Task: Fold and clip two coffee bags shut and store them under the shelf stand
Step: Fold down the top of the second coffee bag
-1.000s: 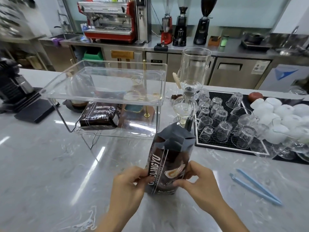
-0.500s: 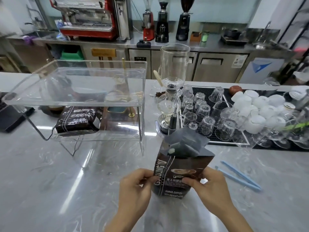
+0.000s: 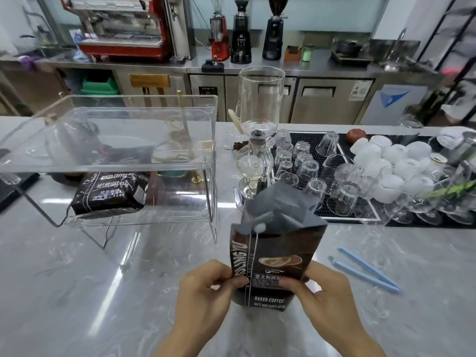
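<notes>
A dark brown coffee bag (image 3: pixel 275 253) stands upright on the marble counter, its grey top open and crumpled. My left hand (image 3: pixel 206 292) pinches its lower left edge and my right hand (image 3: pixel 327 297) grips its lower right side. A second coffee bag (image 3: pixel 110 191) lies flat under the clear acrylic shelf stand (image 3: pixel 108 161) at the left. A light blue bag clip (image 3: pixel 365 270) lies open on the counter to the right of the held bag.
A glass siphon brewer (image 3: pixel 257 140) stands just behind the held bag. Several upturned glasses (image 3: pixel 316 176) on a black mat and white cups (image 3: pixel 391 161) fill the right. Across the aisle are a red espresso machine (image 3: pixel 123 27) and grinders (image 3: pixel 240 32).
The bag has turned from leaning to standing upright with its front panel facing me. The view has shifted, so the shelf stand sits further left. Both hands keep their grip low on the bag.
</notes>
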